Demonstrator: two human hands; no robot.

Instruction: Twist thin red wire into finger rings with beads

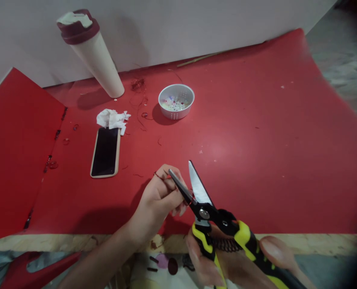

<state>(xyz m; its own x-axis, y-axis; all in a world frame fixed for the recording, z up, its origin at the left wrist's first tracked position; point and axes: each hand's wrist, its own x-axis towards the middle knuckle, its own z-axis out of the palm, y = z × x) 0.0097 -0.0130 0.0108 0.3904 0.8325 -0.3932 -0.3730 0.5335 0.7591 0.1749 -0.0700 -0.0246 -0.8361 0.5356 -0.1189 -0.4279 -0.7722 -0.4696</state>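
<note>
Shears [204,214], yellow and black, loom closest to us, blades parted over the red and handles crossing above the bench [287,243]'s wooden front edge. Sweeping from the left now: a red panel [19,152] makes the border, small dark bits dotted along its seam. Next comes the phone [106,152], lying flat, crumpled tissue [112,118] touching its top end, and the tall cup [97,62] standing behind them near the pale wall [196,24]. Tighter quarters this side, with a tangle of red wire [138,84] beside the cup. Centre, the pierced bowl [175,115] of beads [175,105] sits well apart from the hands. Right of it, what room! Red sheet [256,160] spreads broad out to its right edge, dotted with specks.

Down to the hands. Left grip [159,190]: fingers curled, thumb drawn in close by the left blade, a thin strand [158,175] round one finger; red wire [191,198] shows at the blades too, but whether it's pinched, I can't tell. Right grip [237,267]: wrapped on the shears' handles, thumb on one, fingers round the other, handles spread.
</note>
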